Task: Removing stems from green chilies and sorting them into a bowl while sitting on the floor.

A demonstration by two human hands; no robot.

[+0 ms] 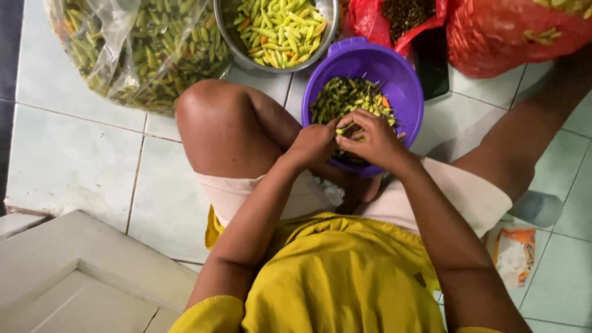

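Hands meet over the purple plastic bowl (404, 80) of green chillies (345, 98) resting between the legs: left hand (314, 143) and right hand (370, 139) both pinch one chilli (345, 129) above the pile; a steel bowl (330, 24) of yellow-green chillies stands just beyond

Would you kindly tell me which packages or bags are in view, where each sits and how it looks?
Clear plastic bag: top left, bulging with green chillies.
Red plastic bags: top right, crumpled, partly open.
Small packet: floor at lower right, white and orange, crumpled.
Dark flat phone-like slab: beside the purple bowl.
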